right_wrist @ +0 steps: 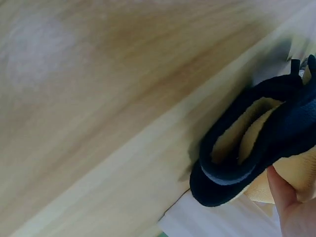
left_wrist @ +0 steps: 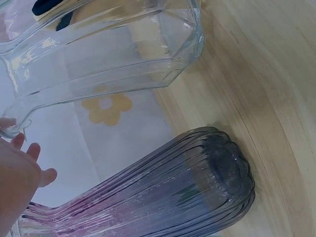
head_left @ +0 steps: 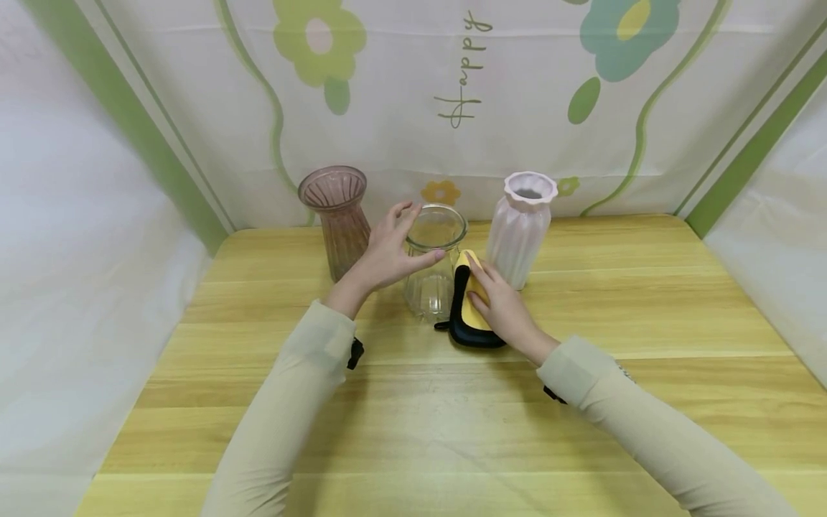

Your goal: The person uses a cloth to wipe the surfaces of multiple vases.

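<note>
My left hand spreads its thumb and fingers at the rim of a clear glass vase. In the left wrist view, the left fingertips come right up to the rim of that vase. My right hand grips a folded yellow cloth with a black border, low beside the vase's right side. The right wrist view shows the thumb pressed on the folded cloth, its black edge curving in a loop; the other fingers are hidden there.
A ribbed purple glass vase stands left of the clear one, close behind the left hand. To the right, a white-pink vase with a scalloped rim stands near the right hand. The wooden table meets a flower-printed curtain behind.
</note>
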Demonstrator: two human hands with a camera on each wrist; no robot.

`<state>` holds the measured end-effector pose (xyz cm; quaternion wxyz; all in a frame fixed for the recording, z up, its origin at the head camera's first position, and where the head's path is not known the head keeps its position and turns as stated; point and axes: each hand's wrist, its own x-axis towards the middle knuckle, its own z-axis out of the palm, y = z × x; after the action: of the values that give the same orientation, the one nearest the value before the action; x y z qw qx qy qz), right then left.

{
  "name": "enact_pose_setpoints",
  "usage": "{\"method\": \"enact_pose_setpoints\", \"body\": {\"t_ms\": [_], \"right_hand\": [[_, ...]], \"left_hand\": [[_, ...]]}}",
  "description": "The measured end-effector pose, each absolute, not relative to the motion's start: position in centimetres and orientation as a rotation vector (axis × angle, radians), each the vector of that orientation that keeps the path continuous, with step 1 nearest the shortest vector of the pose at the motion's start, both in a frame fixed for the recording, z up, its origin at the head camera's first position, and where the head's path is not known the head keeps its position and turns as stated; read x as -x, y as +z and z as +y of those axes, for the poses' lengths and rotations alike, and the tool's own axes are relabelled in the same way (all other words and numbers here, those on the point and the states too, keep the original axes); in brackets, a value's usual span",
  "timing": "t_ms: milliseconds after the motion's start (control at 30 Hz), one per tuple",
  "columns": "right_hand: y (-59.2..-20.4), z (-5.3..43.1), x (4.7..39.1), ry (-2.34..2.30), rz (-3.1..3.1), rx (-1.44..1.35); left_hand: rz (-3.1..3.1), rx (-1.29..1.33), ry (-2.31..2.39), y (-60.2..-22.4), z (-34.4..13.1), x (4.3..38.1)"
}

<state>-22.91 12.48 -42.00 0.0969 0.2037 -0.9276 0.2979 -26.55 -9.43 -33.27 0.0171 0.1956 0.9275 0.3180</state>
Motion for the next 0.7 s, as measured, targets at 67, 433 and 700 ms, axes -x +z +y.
{"method": "enact_pose_setpoints", "body": {"t_ms": [67,433,700], "right_hand": [[-41.9,12.5,22.9,0.897,-2.735,-0.608],[-40.0,11.9,23.2,1.043,-2.637,-0.599],[-40.3,11.7,23.1,0.965,-2.673,-0.614]], "left_hand": [[2.893,-0.611,0.987,-33.2,-9.4,26.5],[2.905,-0.637,0.935,-32.8,-9.8,26.4],[2.885,-0.672,0.908,-32.5,-9.8,26.5]]}}
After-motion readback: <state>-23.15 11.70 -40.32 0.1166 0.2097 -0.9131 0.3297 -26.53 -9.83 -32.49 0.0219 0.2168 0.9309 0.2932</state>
